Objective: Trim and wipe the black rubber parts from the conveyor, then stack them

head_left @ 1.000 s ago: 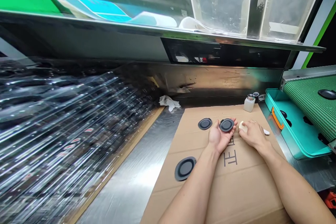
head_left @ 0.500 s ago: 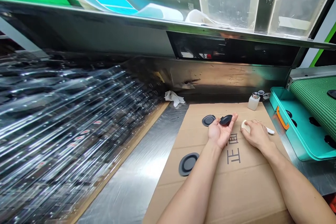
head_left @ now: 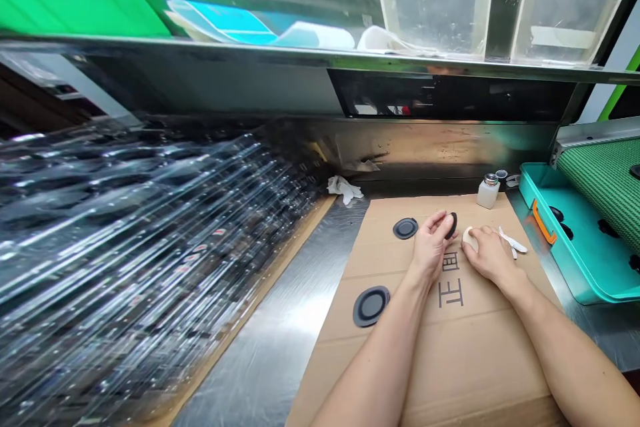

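Observation:
My left hand [head_left: 431, 240] is closed on a small round black plastic part [head_left: 452, 225], tipped on edge between thumb and fingers. To its right, my right hand [head_left: 490, 253] has its curled fingertips on a round white pad [head_left: 469, 236] at the cardboard sheet [head_left: 470, 367]. Two dark round parts lie flat on the cardboard: a smaller disc [head_left: 405, 228] left of my left hand, and a larger disc [head_left: 371, 306] beside my left forearm. A thin white tool [head_left: 515, 243], its kind unclear, lies just beyond my right hand.
A bottle with a metal cap [head_left: 488, 192] stands at the cardboard's far edge. On the right are a teal bin [head_left: 580, 267] holding black parts and a green conveyor belt [head_left: 600, 160]. Stacked clear plastic trays [head_left: 150, 260] fill the left. A crumpled white cloth [head_left: 345, 189] lies behind.
My left hand has turned from palm-up, with the black part resting on its fingers, to pinching that part on edge. It is nearer my right hand, which stays on the pad.

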Demonstrator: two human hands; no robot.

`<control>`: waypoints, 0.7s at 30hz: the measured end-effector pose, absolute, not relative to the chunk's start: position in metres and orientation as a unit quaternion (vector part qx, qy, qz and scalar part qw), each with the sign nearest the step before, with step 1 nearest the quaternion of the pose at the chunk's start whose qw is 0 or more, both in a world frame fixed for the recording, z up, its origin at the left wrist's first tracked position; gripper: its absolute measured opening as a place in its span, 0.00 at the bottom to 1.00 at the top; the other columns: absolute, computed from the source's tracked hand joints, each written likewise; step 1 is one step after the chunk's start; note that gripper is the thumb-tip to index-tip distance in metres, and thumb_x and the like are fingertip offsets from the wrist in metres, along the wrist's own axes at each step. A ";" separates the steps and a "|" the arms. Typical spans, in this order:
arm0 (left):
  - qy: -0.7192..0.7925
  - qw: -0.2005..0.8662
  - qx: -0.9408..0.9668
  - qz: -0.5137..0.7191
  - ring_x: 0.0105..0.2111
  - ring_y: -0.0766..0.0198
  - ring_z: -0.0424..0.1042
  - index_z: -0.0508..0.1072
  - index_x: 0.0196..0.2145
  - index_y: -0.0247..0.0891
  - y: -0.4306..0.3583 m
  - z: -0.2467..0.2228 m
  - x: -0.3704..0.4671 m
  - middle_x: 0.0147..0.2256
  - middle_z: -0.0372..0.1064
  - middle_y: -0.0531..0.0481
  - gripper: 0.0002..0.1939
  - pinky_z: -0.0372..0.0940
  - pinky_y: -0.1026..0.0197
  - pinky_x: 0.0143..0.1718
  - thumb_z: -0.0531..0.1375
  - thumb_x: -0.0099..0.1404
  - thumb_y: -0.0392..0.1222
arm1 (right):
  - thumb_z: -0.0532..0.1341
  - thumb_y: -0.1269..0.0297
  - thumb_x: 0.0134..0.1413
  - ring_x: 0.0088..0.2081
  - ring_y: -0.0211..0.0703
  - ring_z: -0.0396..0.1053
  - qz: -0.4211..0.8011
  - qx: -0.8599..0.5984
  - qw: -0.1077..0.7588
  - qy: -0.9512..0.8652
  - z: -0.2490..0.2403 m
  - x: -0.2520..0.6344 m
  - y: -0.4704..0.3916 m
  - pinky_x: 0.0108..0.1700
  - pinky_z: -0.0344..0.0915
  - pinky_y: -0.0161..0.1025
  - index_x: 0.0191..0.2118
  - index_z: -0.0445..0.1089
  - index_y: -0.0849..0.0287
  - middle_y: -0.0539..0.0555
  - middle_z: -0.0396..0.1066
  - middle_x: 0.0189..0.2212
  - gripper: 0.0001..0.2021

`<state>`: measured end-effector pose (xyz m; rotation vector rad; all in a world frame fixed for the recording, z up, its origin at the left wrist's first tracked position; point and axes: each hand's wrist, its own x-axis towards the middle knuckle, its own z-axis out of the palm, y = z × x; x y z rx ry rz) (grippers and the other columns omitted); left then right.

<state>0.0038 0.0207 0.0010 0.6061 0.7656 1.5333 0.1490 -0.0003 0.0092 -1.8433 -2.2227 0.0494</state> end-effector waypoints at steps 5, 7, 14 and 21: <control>0.383 0.465 0.387 0.698 0.52 0.56 0.71 0.73 0.49 0.39 0.005 0.006 0.012 0.45 0.71 0.45 0.35 0.61 0.54 0.60 0.75 0.43 0.27 | 0.55 0.56 0.65 0.49 0.52 0.67 0.034 -0.631 0.140 -0.762 0.005 0.150 0.003 0.49 0.58 0.42 0.45 0.71 0.57 0.59 0.72 0.44 0.13; 0.370 0.443 0.407 0.709 0.56 0.55 0.68 0.72 0.51 0.41 -0.005 0.011 0.015 0.48 0.70 0.44 0.37 0.59 0.56 0.62 0.73 0.43 0.24 | 0.54 0.57 0.65 0.49 0.52 0.67 0.040 -0.631 0.144 -0.762 0.005 0.150 0.003 0.49 0.58 0.43 0.46 0.71 0.57 0.59 0.72 0.44 0.13; 0.349 0.384 0.478 0.709 0.61 0.55 0.63 0.67 0.56 0.45 -0.023 0.008 0.026 0.54 0.65 0.44 0.43 0.56 0.57 0.65 0.74 0.44 0.26 | 0.56 0.64 0.61 0.48 0.52 0.68 0.056 -0.631 0.148 -0.759 0.005 0.151 0.002 0.48 0.59 0.42 0.46 0.72 0.57 0.59 0.72 0.44 0.11; 0.368 0.365 0.466 0.717 0.60 0.53 0.64 0.66 0.57 0.43 -0.024 0.008 0.030 0.54 0.65 0.42 0.44 0.59 0.55 0.63 0.74 0.43 0.26 | 0.56 0.65 0.61 0.48 0.53 0.67 0.063 -0.633 0.153 -0.756 0.005 0.151 0.002 0.49 0.59 0.44 0.46 0.72 0.56 0.60 0.72 0.44 0.11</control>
